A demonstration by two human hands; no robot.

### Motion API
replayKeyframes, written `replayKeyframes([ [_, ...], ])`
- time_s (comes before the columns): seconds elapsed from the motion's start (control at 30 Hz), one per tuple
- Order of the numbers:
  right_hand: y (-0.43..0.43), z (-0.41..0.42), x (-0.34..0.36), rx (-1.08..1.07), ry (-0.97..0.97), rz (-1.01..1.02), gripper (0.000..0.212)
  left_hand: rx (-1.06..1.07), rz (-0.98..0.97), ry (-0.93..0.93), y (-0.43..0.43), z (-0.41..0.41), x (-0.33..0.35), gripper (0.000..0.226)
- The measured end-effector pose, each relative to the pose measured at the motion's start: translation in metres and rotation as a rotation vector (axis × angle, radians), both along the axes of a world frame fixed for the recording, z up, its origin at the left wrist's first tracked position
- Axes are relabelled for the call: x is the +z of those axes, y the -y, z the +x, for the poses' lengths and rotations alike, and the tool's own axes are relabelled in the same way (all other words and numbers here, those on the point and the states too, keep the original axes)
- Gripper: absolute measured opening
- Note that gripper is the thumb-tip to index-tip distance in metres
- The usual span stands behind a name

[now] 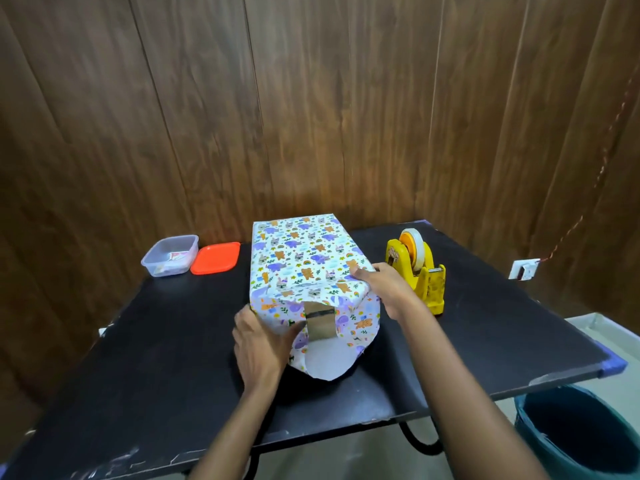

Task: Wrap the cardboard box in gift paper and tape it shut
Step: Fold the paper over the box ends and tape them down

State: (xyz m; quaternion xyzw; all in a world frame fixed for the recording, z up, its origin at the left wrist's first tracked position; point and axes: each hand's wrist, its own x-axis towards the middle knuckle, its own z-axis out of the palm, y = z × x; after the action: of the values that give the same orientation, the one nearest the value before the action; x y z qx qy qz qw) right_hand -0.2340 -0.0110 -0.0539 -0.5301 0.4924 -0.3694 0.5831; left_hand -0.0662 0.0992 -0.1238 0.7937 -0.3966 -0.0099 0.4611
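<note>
The cardboard box (320, 325) lies in the middle of the black table, covered in white gift paper (301, 254) printed with purple and orange animals. Its near end is open, and brown cardboard with a dark band shows there. My left hand (258, 344) presses the left paper flap inward against that end, fingers straight. My right hand (384, 289) holds the paper at the box's near right top corner, fingers curled over the edge. A loose white flap hangs down to the table in front.
A yellow tape dispenser (420, 268) stands right of the box, close to my right wrist. A clear plastic tub (169, 256) and an orange lid (215, 258) sit at the back left. The table (138, 358) backs onto a wooden wall. A teal bin (575, 434) stands low right.
</note>
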Motion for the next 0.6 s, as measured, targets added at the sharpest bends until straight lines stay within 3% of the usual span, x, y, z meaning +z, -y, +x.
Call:
replayKeyframes([
  [0.07, 0.001, 0.002, -0.007, -0.081, -0.024, 0.029, 0.062, -0.018, -0.144, 0.106, 0.004, 0.003, 0.004, 0.088],
  [0.13, 0.000, 0.001, -0.013, -0.235, -0.200, -0.038, 0.085, 0.010, -0.312, 0.136, -0.001, 0.001, 0.020, 0.064],
  [0.2, -0.005, -0.004, -0.012, -0.323, -0.326, -0.080, 0.074, 0.001, -0.392, -0.112, -0.010, -0.001, 0.039, 0.030],
  [0.27, -0.008, -0.011, -0.005, -0.235, -0.236, -0.026, 0.054, -0.092, -0.348, -0.641, -0.015, 0.001, 0.054, 0.006],
  [0.33, -0.014, -0.017, 0.003, -0.081, -0.117, 0.101, 0.048, -0.200, -0.183, -0.999, -0.016, 0.008, 0.062, 0.024],
  [0.43, -0.016, -0.017, 0.005, 0.024, 0.009, 0.171, 0.032, -0.273, -0.080, -1.153, -0.009, 0.010, 0.065, 0.038],
  [0.53, -0.011, -0.015, 0.001, -0.022, 0.145, 0.172, 0.012, -0.216, -0.227, -1.257, 0.004, 0.006, 0.065, 0.016],
  [0.6, -0.009, -0.015, -0.004, -0.048, 0.165, 0.144, 0.011, -0.172, -0.268, -1.260, 0.006, 0.004, 0.064, 0.011],
])
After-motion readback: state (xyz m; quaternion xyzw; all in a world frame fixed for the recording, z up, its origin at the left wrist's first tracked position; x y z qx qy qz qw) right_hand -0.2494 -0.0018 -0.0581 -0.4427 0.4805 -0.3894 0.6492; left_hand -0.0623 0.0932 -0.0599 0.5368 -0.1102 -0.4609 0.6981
